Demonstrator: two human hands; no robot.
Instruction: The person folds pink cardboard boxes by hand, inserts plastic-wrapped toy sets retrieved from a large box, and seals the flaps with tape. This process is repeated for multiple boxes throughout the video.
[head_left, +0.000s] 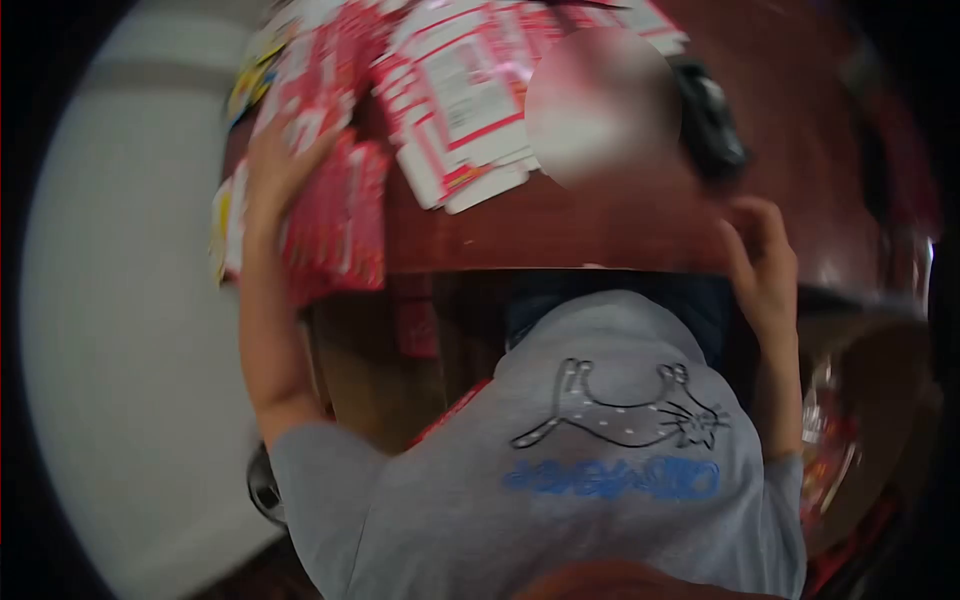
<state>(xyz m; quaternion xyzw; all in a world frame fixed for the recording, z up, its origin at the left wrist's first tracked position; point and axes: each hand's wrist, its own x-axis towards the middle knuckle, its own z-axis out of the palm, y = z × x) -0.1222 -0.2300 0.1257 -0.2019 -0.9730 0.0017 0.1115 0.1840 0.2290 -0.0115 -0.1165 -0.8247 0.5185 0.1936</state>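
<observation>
My left hand point(283, 165) rests on a row of red packets point(345, 215) lined up at the table's left edge. Its thumb is spread from the fingers, and some fingertips are hard to make out. Right of that row lie overlapping flat red-and-white cardboard boxes point(470, 105). My right hand point(762, 245) hovers by the table's front edge, fingers loosely curved and apart from the thumb, with nothing visible between them. A black object point(712, 120), too blurred to name, lies farther up the table from it.
The dark red-brown table point(640, 235) has its front edge close to my body. A pale wall or panel point(130, 300) runs along the left. Below the table stands an open brown carton point(385, 370). Clear plastic with red items point(828, 450) is at lower right. A round blurred patch hides part of the tabletop.
</observation>
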